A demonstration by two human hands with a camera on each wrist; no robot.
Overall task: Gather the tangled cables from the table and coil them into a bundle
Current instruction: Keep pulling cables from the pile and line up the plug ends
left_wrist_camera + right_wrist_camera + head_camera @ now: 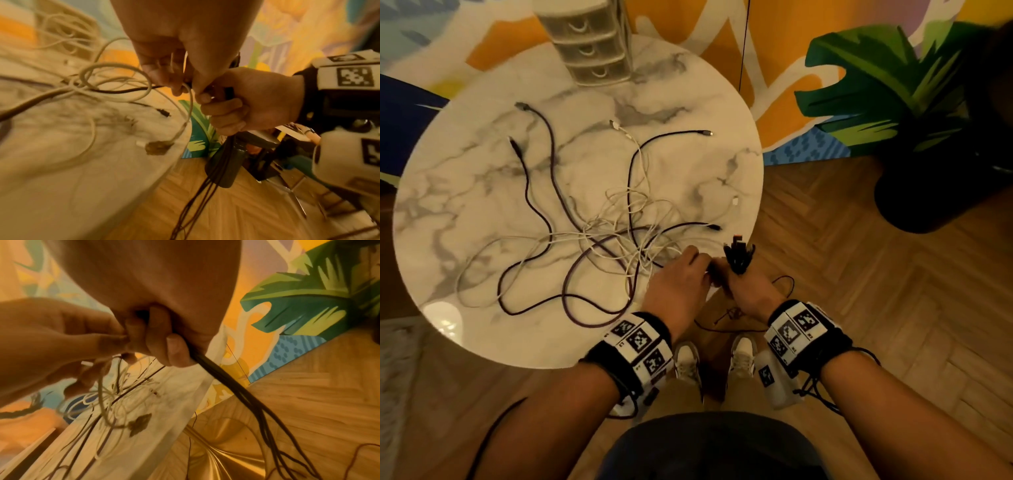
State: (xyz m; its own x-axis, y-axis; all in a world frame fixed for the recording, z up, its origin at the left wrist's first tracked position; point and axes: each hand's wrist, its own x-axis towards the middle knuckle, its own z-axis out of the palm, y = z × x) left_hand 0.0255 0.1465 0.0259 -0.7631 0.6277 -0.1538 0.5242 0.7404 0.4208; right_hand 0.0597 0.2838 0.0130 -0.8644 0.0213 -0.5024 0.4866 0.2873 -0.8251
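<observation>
Item one: a tangle of cables (599, 236), dark and white strands crossing one another, is lying spread over the near half of a round marble-patterned counter (465, 192), with several plug ends pointing outward toward the far edge. Item two: the right hand (748, 291) is clenching a bunch of dark cables (222, 378) at the counter's near right edge; their plug ends are sticking up above the fist and the loose lengths are hanging down toward the wooden floor (859, 274). Item three: the left hand (681, 284) is sitting just beside the right one, its fingertips (176, 87) pinching a white cable (190, 104) and a dark strand that are running back into the tangle. Item four: a small clear drawer unit (589, 44) is standing at the counter's far edge. Item five: a potted plant (914, 113) is standing on the floor to the right, well apart from the counter.
</observation>
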